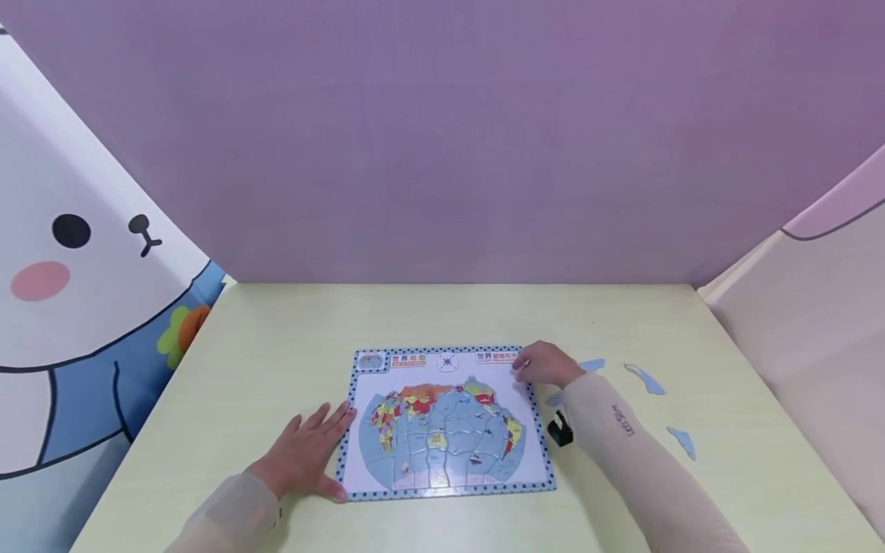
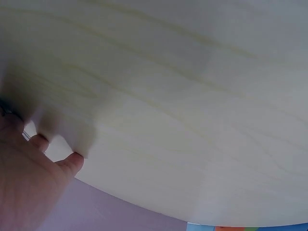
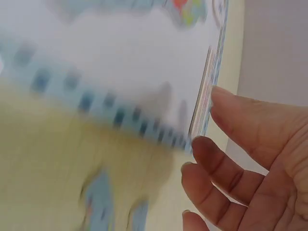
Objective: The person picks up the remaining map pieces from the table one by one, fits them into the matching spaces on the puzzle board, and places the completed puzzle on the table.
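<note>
A world map jigsaw puzzle board [image 1: 349,442] with a dotted blue border lies flat on the table. Blue and multicoloured map pieces [image 1: 459,422] fill much of its middle, with white ground showing above them. My left hand [image 1: 304,453] rests along the board's left edge, fingers spread; the left wrist view shows only part of this hand [image 2: 33,173]. At the top right corner is my right hand [image 1: 546,363], its fingers slightly bent. In the right wrist view, this hand [image 3: 240,163] has a gap between thumb and fingers beside the board's corner, and no piece shows in it.
Loose blue puzzle pieces lie right of the board: one long piece [image 1: 646,379], one nearer the front [image 1: 681,442], and others partly behind the right forearm [image 1: 591,365]. A black object [image 1: 560,430] shows at the right wrist. A purple partition [image 1: 442,153] stands behind the table.
</note>
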The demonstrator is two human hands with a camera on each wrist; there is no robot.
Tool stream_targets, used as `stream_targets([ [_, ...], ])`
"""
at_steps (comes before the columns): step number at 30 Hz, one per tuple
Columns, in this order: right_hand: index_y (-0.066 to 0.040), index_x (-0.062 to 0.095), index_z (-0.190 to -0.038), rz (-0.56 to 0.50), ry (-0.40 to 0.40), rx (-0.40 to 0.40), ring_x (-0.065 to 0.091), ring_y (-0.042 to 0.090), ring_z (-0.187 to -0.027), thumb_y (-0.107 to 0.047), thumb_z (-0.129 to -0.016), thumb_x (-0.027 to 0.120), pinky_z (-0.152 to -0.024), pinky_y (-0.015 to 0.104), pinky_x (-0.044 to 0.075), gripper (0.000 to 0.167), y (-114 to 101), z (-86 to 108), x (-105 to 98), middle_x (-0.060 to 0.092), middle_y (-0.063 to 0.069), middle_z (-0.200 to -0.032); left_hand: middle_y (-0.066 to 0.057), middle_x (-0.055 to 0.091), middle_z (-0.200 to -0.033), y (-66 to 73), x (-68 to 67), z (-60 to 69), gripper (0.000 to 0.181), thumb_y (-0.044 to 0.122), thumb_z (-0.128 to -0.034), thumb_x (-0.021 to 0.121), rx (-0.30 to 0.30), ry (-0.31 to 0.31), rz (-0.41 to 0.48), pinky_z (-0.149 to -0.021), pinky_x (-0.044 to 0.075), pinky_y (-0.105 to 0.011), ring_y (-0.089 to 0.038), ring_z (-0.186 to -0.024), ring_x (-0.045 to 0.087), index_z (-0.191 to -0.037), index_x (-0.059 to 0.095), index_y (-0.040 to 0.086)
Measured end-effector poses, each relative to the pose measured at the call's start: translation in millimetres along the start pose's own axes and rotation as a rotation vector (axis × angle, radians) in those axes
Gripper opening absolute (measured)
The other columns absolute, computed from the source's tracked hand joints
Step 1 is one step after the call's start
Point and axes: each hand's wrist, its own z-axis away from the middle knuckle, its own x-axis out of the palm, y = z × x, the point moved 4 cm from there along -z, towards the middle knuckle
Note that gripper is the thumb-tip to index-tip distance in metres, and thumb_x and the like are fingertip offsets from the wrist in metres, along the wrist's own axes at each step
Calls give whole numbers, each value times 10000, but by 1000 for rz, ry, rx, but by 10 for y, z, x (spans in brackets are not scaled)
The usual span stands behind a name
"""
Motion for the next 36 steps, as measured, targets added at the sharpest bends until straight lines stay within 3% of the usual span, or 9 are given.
stream_targets([
  [4, -64, 716, -1047, 41, -31, -7, 578, 251, -937, -65, -812, 734, -862, 460, 475, 235, 223, 55, -98, 638, 93, -1054, -161, 282, -1542, 13, -18, 9, 1165, 603, -592, 807, 7, 4, 1, -1050, 175, -695, -442, -1401, 193, -1472, 323, 13],
  [12, -36, 706, -1031, -11, -67, -142, 545, 247, -918, -20, -789, 733, -827, 412, 468, 244, 543, 149, -170, 639, 88, -992, -164, 289, -1538, 15, -12, 22, 1164, 592, -583, 819, 1, 11, 20, -1046, 166, -703, -442, -1401, 191, -1469, 332, 16],
  [21, 3, 698, -1004, -57, 18, -212, 538, 206, -851, 1, -771, 729, -776, 356, 462, 235, 779, 238, -83, 661, 77, -963, -167, 288, -1538, 28, -17, 16, 1169, 609, -582, 809, 10, 16, 11, -1041, 170, -707, -446, -1398, 195, -1470, 331, 18],
  [36, -28, 698, -964, -26, 31, -163, 487, 191, -791, -24, -783, 738, -705, 315, 426, 185, 908, 232, -21, 573, 18, -839, -169, 277, -1541, 29, -34, 9, 1179, 613, -580, 804, 4, -3, 20, -1043, 157, -710, -449, -1400, 186, -1474, 321, 16],
])
